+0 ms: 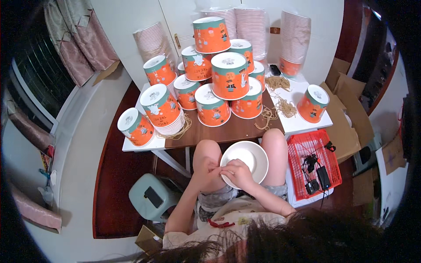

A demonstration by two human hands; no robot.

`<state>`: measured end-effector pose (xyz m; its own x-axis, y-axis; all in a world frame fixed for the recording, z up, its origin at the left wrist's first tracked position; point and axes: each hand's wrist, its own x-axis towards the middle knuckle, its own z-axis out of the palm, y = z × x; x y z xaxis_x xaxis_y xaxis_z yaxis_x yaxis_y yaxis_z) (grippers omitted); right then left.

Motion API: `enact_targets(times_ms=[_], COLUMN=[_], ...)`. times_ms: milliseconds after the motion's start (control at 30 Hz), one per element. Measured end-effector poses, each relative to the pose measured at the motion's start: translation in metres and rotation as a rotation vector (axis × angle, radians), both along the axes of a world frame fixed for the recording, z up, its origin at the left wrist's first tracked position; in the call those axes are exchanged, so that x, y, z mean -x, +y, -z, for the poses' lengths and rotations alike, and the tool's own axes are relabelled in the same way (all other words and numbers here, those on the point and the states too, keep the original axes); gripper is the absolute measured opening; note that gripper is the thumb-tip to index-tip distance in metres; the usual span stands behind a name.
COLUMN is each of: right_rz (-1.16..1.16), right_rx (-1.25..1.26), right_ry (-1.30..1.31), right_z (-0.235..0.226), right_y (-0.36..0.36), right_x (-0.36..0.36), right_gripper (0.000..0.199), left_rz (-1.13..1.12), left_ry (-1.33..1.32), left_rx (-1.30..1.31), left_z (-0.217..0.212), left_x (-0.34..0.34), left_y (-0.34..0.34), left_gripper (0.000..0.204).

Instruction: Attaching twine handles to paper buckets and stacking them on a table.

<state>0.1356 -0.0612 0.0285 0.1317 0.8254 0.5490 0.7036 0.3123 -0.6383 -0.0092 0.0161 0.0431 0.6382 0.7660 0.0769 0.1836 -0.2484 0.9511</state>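
Observation:
A white-lined paper bucket [256, 151] rests between my thighs, its mouth facing up. My right hand [238, 173] lies across the bucket's left rim, fingers bent and drawn together. Just outside that rim, over my left thigh, my left hand [209, 168] is closed, and its fingertips meet those of the right. Whatever is pinched between them is too small or hidden to make out. On the brown tabletop [188, 139] ahead, orange and green paper buckets [230, 76] stand upside down, several of them piled on others.
Tan cord bundles [286, 107] lie on the table's right side, with another cord [182, 129] at left. Wrapped stacks of buckets [251, 33] line the back. A red basket [293, 175] with black adapters sits at my right, a grey-green stool [149, 206] at my left.

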Motion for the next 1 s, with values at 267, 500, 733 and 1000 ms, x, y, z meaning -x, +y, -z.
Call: enact_targets(times_ms=[267, 500, 733, 1000], right_rz=[-0.018, -0.036, -0.036, -0.039], right_rx=[-0.022, 0.144, 0.154, 0.165], right_ry=[0.103, 0.297, 0.323, 0.324], right_z=[0.008, 0.008, 0.005, 0.008], right_y=[0.003, 0.003, 0.001, 0.001], right_x=[0.000, 0.000, 0.002, 0.000], right_gripper=[0.007, 0.008, 0.009, 0.009], left_rz=[-0.061, -0.214, -0.299, -0.432], left_ry=[-0.050, 0.069, 0.059, -0.026], left_rx=[-0.054, -0.006, -0.344, -0.519], left_z=[0.013, 0.020, 0.035, 0.027], left_x=[0.009, 0.017, 0.004, -0.001], left_y=[-0.001, -0.031, -0.031, -0.026], left_gripper=[0.015, 0.018, 0.015, 0.017])
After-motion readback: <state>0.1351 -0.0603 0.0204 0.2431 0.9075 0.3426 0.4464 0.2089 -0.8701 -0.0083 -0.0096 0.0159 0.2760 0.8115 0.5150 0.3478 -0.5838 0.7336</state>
